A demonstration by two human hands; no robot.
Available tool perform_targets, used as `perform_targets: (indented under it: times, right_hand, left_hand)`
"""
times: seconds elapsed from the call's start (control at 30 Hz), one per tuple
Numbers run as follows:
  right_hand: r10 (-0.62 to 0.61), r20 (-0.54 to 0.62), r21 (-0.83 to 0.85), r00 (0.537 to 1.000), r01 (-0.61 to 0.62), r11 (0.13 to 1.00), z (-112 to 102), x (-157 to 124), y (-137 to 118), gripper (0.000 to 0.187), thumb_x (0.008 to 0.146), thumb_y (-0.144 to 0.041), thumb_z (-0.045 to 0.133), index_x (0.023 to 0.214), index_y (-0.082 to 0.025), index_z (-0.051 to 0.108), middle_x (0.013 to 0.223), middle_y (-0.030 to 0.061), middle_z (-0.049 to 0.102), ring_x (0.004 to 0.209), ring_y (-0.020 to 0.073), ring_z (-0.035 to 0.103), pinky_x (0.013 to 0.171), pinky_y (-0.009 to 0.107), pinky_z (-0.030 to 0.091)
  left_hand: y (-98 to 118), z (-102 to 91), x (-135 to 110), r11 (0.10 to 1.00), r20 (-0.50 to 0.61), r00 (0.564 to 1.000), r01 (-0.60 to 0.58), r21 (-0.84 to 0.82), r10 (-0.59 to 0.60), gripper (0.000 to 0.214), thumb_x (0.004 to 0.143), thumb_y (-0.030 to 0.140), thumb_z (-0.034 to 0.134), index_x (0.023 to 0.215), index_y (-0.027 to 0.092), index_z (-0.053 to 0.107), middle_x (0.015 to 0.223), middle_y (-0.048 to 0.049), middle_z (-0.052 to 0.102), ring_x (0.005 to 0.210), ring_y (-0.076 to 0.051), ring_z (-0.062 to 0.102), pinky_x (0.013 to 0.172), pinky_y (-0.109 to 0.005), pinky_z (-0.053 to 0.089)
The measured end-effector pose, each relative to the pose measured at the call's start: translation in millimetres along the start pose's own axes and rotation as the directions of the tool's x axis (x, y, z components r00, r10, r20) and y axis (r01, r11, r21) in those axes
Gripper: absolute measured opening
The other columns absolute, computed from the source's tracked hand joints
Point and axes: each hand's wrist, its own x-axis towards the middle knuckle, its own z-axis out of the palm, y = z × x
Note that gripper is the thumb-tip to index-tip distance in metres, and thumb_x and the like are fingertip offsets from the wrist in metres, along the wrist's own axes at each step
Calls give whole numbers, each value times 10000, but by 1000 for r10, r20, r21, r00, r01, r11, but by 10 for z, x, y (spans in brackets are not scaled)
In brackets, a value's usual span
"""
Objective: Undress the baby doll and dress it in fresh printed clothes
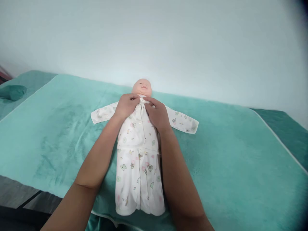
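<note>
A baby doll (142, 87) lies on its back on a teal blanket (228, 150), dressed in a white printed shirt (137, 128) and matching trousers (138, 183). Its sleeves are spread out to both sides. My left hand (126, 106) and my right hand (156, 114) meet at the shirt's collar just under the doll's chin. Both have fingers pinched on the front edges of the shirt there. My forearms run down either side of the doll's body.
The blanket covers a table against a pale wall. A darker green cloth (13, 92) lies bunched at the far left. The blanket's near edge hangs over the table front at lower left, where dark floor (21, 199) shows.
</note>
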Motion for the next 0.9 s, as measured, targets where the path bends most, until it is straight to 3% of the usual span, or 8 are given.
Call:
perform_targets:
  times: [0.13, 0.37, 0.47, 0.7, 0.9]
  right_hand:
    - [1, -18, 12, 1000, 0, 1000, 17, -35, -20, 379, 845, -321, 578, 1163, -253, 773, 768, -26, 635, 749, 174, 583, 797, 341, 481]
    - [-65, -22, -34, 998, 64, 997, 25, -53, -9, 397, 878, -311, 553, 1201, -269, 780, 932, 15, 728, 885, 204, 630, 925, 402, 484]
    - [-101, -22, -40, 995, 100, 994, 30, -50, 5, 384, 882, -291, 542, 1174, -280, 791, 1027, 27, 751, 937, 216, 637, 969, 426, 475]
    - [-48, -1, -12, 999, 48, 999, 4, -54, -13, 389, 872, -302, 549, 1177, -288, 791, 769, -20, 647, 759, 180, 586, 819, 358, 492]
    - [-57, -7, -39, 998, 57, 998, 0, -67, -42, 374, 879, -311, 552, 1161, -282, 794, 835, -4, 693, 791, 187, 595, 834, 373, 486]
  left_hand:
    - [8, -23, -21, 977, 92, 993, 87, -194, -70, 215, 876, 303, 613, 709, 178, 665, 609, 13, 516, 547, -108, 428, 514, -244, 322]
    - [-1, 35, -26, 992, 3, 1000, -12, -126, 12, 134, 905, 255, 596, 877, 186, 707, 800, -24, 675, 689, -133, 572, 619, -247, 451]
    - [-43, 41, -7, 985, -2, 1000, 12, -173, -12, 99, 891, 217, 602, 944, 197, 683, 877, -31, 691, 650, -123, 570, 563, -243, 433]
    - [-14, 33, -32, 975, 31, 999, 24, -221, -17, 185, 893, 223, 620, 1075, 225, 650, 892, -18, 689, 564, -97, 523, 525, -242, 413]
    - [31, 28, -34, 963, 18, 996, 93, -252, -92, 290, 759, 141, 693, 1039, 208, 664, 894, -26, 697, 545, -83, 521, 490, -232, 394]
